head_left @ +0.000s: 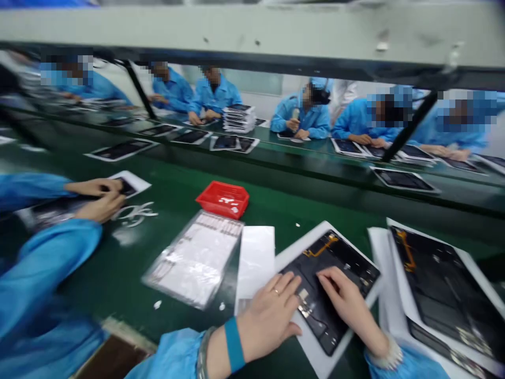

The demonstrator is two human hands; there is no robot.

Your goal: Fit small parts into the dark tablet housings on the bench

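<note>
In front of me a black tablet-like panel [331,321] lies on a white sheet [310,350], with an orange flex cable [323,246] near its far edge. My left hand [268,316] rests flat at the panel's left edge, fingers stretched out, a teal band on the wrist. Over the panel's middle my right hand [345,297] is closed in a pinch, fingertips at the black surface; whatever is between them is hidden. A narrow white paper [256,252] lies just beyond my left hand, beside a clear plastic sleeve [193,258] holding a printed sheet.
A red tray [223,199] with small white bits stands beyond the sleeve. More black panels [445,284] on white sheets lie at right. A co-worker's hands [100,197] work at left near white strips [136,213]. A raised shelf [260,158] crosses behind; several people sit beyond.
</note>
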